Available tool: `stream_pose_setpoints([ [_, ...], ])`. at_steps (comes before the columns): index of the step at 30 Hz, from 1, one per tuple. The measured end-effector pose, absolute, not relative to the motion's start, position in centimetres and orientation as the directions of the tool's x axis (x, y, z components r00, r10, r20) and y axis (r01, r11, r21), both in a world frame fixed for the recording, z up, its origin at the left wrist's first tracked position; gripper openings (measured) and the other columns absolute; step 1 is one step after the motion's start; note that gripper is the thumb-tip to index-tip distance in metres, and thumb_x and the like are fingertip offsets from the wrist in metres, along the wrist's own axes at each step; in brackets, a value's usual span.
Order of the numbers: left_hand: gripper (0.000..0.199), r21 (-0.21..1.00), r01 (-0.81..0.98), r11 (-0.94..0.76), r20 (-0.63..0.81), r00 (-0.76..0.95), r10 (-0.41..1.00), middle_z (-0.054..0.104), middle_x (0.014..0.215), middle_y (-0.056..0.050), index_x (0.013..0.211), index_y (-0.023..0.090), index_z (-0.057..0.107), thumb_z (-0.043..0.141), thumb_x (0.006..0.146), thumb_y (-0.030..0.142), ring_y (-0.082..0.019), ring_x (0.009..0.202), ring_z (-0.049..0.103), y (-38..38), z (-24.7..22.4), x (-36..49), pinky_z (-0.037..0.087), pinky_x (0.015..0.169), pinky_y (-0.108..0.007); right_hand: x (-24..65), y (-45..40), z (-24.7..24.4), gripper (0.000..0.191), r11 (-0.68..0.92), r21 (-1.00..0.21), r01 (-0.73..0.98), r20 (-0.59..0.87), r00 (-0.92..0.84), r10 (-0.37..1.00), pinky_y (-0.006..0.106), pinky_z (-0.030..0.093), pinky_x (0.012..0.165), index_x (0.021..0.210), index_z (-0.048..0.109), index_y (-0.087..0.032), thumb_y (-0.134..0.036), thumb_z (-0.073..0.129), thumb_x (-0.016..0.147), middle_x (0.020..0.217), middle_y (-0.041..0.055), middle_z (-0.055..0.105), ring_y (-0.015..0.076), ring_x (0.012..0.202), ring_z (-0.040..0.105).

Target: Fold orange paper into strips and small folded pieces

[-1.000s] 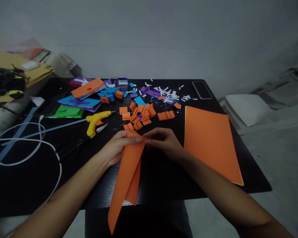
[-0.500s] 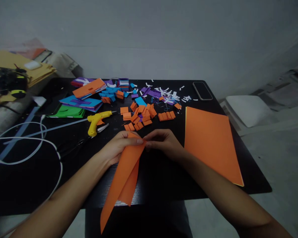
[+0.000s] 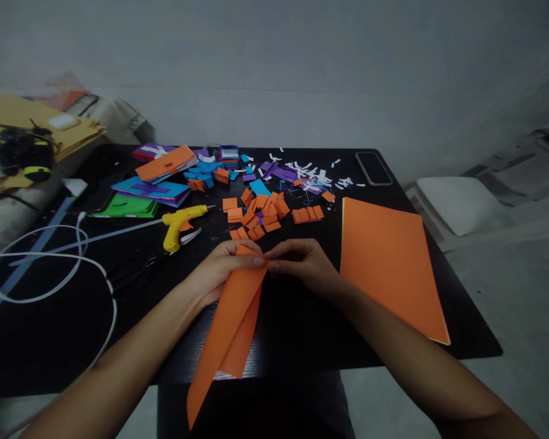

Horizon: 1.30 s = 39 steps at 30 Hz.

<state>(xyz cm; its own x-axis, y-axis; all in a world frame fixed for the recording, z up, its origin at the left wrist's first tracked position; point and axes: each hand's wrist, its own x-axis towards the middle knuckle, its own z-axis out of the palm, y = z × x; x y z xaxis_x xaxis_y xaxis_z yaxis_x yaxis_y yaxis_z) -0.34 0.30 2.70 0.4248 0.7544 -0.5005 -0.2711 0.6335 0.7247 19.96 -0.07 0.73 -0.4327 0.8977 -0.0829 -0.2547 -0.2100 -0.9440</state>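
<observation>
– What do the hands hold, please?
– I see the left hand (image 3: pixel 226 268) gripping the folded orange paper (image 3: pixel 226 335), and the right hand (image 3: pixel 304 262) pinching its upper edge.
– And where is this paper?
– To the right of the yellow glue gun (image 3: pixel 183 216), and nearer the person. Right of this gun lie also small orange pieces (image 3: pixel 269 210), then orange sheets (image 3: pixel 387 268).
</observation>
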Motion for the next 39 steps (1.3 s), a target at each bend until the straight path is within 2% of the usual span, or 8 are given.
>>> stream_pose_setpoints([
  [7, 0.032, 0.714, -0.266, 0.648, -0.517, 0.423, 0.744, 0.070, 0.059, -0.002, 0.071, 0.013, 0.073, 0.097, 0.052, 0.022, -0.012, 0.048, 0.062, 0.40, 2.89, -0.33, 0.045, 0.048, -0.020, 19.94, -0.07, 0.83, 0.022, -0.182, -0.954, -0.240, -0.061, -0.438, 0.897, 0.031, 0.063, 0.081, 0.089, 0.083, -0.024, -0.030, 0.094, 0.071, 0.089, 0.0006, 0.081, 0.0158, 0.080, 0.076],
  [11, 0.035, 0.703, -0.272, 0.657, -0.530, 0.415, 0.739, 0.070, 0.058, -0.002, 0.069, 0.013, 0.073, 0.099, 0.049, 0.024, -0.012, 0.047, 0.063, 0.50, 2.96, -0.27, 0.046, 0.047, -0.020, 19.91, -0.09, 0.99, 0.029, -0.188, -0.946, -0.265, -0.054, -0.442, 0.895, 0.031, 0.063, 0.081, 0.095, 0.083, -0.025, -0.028, 0.095, 0.069, 0.086, -0.0011, 0.080, 0.0152, 0.079, 0.075],
  [22, 0.033, 0.703, -0.279, 0.655, -0.525, 0.418, 0.741, 0.071, 0.059, -0.003, 0.070, 0.012, 0.074, 0.099, 0.050, 0.021, -0.013, 0.048, 0.063, 0.46, 2.90, -0.35, 0.046, 0.047, -0.020, 19.69, -0.27, 0.93, 0.018, -0.187, -0.941, -0.283, -0.055, -0.415, 0.908, 0.031, 0.063, 0.080, 0.086, 0.084, -0.026, -0.028, 0.094, 0.071, 0.086, -0.0006, 0.081, 0.0153, 0.077, 0.075],
  [39, 0.028, 0.692, -0.265, 0.672, -0.544, 0.420, 0.726, 0.074, 0.063, -0.007, 0.072, 0.011, 0.076, 0.095, 0.055, 0.022, -0.016, 0.051, 0.067, 0.34, 2.19, -0.61, 0.052, 0.050, -0.023, 19.81, -0.20, 0.77, 0.020, -0.184, -0.953, -0.242, -0.067, -0.424, 0.903, 0.033, 0.063, 0.079, 0.087, 0.084, -0.024, -0.031, 0.094, 0.071, 0.085, 0.0012, 0.081, 0.0174, 0.078, 0.076],
])
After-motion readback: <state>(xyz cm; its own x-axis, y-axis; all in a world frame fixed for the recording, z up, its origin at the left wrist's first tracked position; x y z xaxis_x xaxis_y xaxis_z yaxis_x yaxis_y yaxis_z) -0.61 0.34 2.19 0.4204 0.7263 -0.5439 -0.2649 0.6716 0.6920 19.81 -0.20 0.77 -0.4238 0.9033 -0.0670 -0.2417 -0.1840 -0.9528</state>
